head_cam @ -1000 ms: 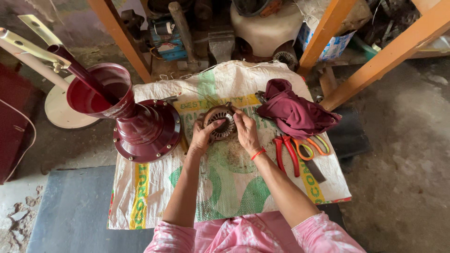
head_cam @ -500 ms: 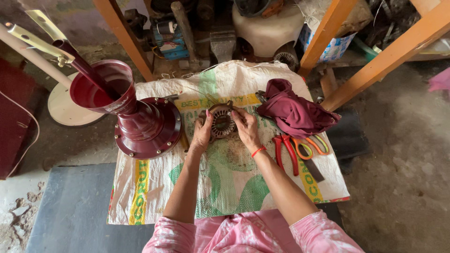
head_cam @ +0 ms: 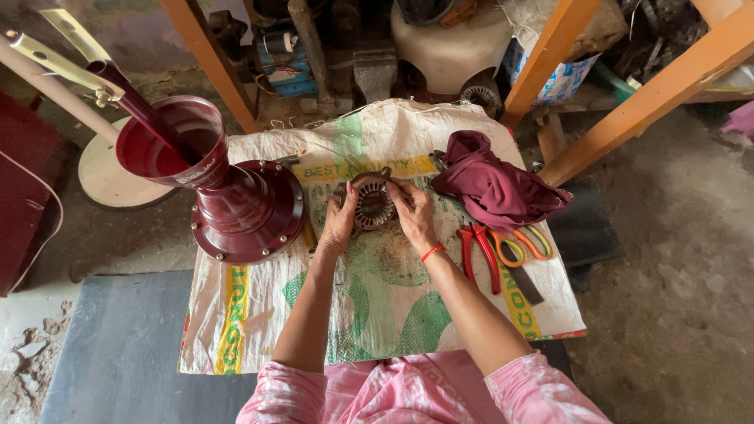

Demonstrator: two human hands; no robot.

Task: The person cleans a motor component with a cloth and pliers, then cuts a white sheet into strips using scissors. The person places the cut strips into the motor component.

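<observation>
A round slotted metal motor core (head_cam: pixel 371 201) sits upright on a white woven sack (head_cam: pixel 377 306) spread on the floor. My left hand (head_cam: pixel 339 222) grips its left rim. On the right rim rests my right hand (head_cam: pixel 411 212), with a red band at the wrist. Both hands hold the ring between them, fingers curled over its edge.
A maroon fan housing (head_cam: pixel 236 200) with a long stem stands on the sack at left. A maroon cloth (head_cam: pixel 491 184), red pliers (head_cam: pixel 481 253) and orange-handled scissors (head_cam: pixel 525 243) lie at right. Orange wooden legs (head_cam: pixel 628 102) and clutter stand behind.
The view has shifted slightly. Both hands stay on the metal core and have turned it a little; nothing was let go.
</observation>
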